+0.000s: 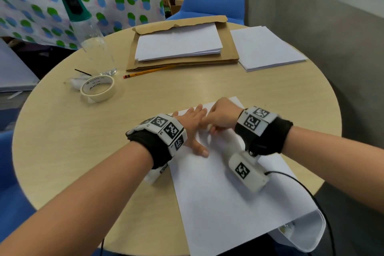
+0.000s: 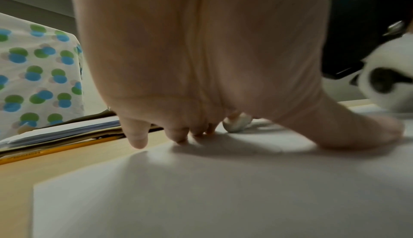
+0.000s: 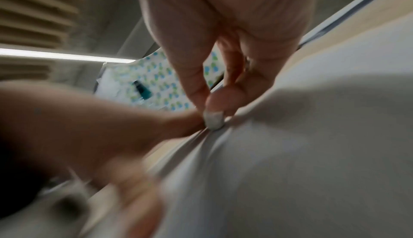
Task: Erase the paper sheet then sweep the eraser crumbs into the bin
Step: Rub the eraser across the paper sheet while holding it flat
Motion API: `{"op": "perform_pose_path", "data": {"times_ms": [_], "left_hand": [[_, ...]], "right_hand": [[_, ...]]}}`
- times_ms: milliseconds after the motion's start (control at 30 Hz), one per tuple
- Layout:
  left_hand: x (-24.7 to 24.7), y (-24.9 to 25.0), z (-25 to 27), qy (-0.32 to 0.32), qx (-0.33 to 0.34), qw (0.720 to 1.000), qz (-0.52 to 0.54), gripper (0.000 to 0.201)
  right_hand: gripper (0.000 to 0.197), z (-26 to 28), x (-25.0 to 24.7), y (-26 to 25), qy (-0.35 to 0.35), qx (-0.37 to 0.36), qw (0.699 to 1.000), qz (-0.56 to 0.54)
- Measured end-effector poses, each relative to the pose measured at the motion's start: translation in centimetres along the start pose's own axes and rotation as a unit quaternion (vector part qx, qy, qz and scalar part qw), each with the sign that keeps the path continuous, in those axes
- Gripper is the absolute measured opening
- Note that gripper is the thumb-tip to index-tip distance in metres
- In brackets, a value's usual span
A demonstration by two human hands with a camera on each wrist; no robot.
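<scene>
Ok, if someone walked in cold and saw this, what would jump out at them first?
Probably the two hands meeting on the white paper sheet at the near edge of the round beige table: the left hand presses it flat while the right hand pinches a small white eraser against it. Behind them, a clear plastic bottle with a green cap stands far left.

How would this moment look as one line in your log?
phase: erasing | left hand: flat on paper sheet | right hand: pinches eraser on sheet

I am seeing a white paper sheet (image 1: 218, 183) lying on my beige round wooden worktop (image 1: 62, 141), beside a yellow pencil (image 1: 149, 71) and a blue-and-green dotted cloth (image 1: 31, 6).
</scene>
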State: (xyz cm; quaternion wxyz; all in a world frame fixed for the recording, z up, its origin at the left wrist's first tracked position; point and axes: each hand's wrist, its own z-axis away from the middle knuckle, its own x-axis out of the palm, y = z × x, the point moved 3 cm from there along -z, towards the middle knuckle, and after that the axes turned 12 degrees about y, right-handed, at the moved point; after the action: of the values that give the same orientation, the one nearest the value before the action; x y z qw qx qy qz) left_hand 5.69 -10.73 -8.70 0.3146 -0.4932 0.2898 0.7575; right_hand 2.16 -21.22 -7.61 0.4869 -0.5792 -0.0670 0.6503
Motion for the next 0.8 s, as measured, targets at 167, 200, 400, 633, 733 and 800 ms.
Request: {"op": "perform_pose_path", "data": {"times_ms": [167, 200, 400, 633, 733, 800], "left_hand": [[0.1, 0.0, -0.1, 0.001, 0.001, 1.0, -0.002, 0.12], [0.1, -0.1, -0.1, 0.003, -0.001, 1.0, -0.001, 0.12], [0.1, 0.0, -0.1, 0.005, 0.001, 1.0, 0.003, 0.121], [0.0, 0.0, 0.1, 0.01, -0.003, 1.0, 0.004, 0.12], [0.1, 0.2, 0.0, 0.015, -0.001, 1.0, -0.004, 0.119], [0.1, 0.1, -0.1, 0.015, 0.002, 1.0, 0.004, 0.121]], "right_hand": [[0.01, -0.6, -1.1, 0.0, 0.008, 0.02, 1.0, -0.006], [0.012, -1.1, -1.9, 0.0, 0.028, 0.039, 0.999, -0.02], [0.016, 1.0, 0.4, -0.2, -0.034, 0.001, 0.999, 0.012], [0.01, -0.4, -1.7, -0.3, 0.044, 0.015, 0.999, -0.011], [0.007, 1.9, 0.3, -0.3, -0.032, -0.022, 0.999, 0.021], [0.01, 2.4, 0.7, -0.3, -0.073, -0.032, 0.996, 0.028]]}}
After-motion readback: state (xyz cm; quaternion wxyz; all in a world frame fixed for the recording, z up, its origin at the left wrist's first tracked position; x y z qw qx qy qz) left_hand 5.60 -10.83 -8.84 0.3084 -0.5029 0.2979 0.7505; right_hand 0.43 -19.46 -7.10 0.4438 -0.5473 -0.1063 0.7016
